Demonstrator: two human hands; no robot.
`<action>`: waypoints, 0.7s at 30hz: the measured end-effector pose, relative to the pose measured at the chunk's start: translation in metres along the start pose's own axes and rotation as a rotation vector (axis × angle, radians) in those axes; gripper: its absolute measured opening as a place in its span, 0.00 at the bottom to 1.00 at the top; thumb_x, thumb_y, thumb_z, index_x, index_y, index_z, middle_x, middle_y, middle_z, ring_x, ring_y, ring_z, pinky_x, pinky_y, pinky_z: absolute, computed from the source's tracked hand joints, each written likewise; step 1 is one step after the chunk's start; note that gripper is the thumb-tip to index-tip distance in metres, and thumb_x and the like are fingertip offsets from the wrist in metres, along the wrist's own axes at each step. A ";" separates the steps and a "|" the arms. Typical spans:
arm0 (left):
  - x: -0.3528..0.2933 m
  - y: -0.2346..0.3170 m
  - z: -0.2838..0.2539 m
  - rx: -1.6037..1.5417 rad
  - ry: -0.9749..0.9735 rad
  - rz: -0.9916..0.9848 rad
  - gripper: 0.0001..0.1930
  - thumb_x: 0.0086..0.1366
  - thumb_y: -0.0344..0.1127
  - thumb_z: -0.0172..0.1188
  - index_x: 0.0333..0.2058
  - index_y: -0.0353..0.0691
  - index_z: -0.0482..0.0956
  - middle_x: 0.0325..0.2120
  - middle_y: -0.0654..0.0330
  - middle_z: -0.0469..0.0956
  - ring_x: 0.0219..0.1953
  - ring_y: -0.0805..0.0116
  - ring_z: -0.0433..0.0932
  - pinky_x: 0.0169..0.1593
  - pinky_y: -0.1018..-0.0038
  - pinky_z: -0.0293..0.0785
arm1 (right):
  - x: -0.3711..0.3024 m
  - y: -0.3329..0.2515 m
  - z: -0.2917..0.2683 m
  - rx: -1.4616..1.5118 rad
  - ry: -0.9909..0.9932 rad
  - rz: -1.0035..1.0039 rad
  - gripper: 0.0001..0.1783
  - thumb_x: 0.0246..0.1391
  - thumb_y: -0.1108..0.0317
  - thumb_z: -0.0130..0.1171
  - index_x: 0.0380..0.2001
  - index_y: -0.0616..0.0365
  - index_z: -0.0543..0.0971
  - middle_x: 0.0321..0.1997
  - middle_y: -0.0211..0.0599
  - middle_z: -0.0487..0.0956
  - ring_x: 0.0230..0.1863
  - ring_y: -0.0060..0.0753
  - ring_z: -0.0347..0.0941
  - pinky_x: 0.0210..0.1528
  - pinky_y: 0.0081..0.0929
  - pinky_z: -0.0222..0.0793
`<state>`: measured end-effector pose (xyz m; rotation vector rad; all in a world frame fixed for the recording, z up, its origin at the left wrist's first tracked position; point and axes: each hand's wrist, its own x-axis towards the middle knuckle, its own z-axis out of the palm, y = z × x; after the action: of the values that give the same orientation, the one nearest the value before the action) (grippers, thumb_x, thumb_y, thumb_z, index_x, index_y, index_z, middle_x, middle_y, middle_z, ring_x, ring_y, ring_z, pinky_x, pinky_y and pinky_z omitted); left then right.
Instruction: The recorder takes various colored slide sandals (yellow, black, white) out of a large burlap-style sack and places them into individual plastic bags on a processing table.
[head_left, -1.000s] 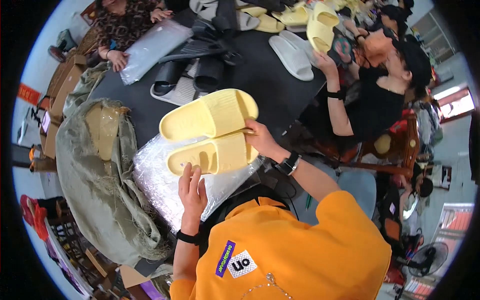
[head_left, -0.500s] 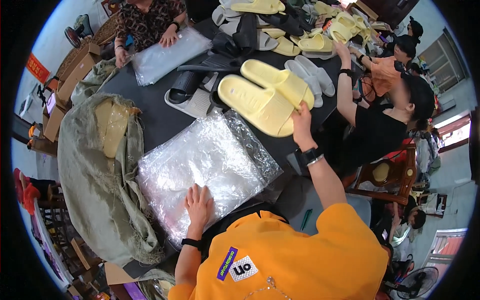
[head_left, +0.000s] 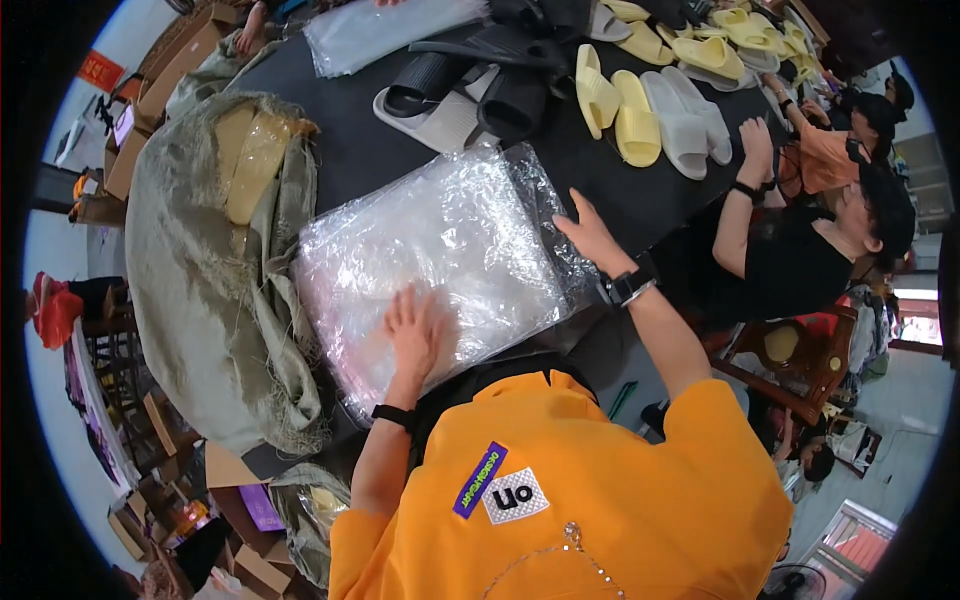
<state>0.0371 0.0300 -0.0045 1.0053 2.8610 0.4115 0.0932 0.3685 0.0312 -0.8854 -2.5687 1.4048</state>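
Observation:
A stack of clear plastic bags (head_left: 460, 220) lies on the dark table in front of me. My left hand (head_left: 412, 335) rests on its near part with the fingers spread, slightly blurred. Just past the stack's right edge is my right hand (head_left: 592, 238), empty, its thumb and fingers apart. Farther off, a pair of yellow slippers (head_left: 637, 125) lies on the table, one turned at a slant to the other. Close against their right side is a pair of white slippers (head_left: 685, 125).
A burlap sack (head_left: 200, 280) with yellow slippers showing at its opening bulges along the left. Black slippers (head_left: 512, 105) and a grey-white one (head_left: 435, 120) lie beyond the bags. Another plastic stack (head_left: 385, 30) is at the far edge. Co-workers sit on the right, near a wooden chair (head_left: 825, 350).
My right hand has let go of the yellow slippers, which now lie beside the white pair, and has come back near the bags. My left hand stays on the stack. The view has shifted.

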 end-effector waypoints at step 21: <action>-0.018 -0.116 -0.032 -0.693 0.411 -0.655 0.32 0.62 0.47 0.44 0.56 0.28 0.49 0.55 0.41 0.56 0.56 0.51 0.57 0.56 0.68 0.53 | -0.035 0.004 0.034 -0.236 -0.049 -0.013 0.26 0.54 0.55 0.44 0.51 0.61 0.65 0.52 0.49 0.66 0.54 0.48 0.59 0.55 0.36 0.53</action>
<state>-0.0240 -0.0751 -0.0063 -0.1485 2.7512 1.4989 0.1123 0.3270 0.0157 -0.8716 -2.8143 1.1493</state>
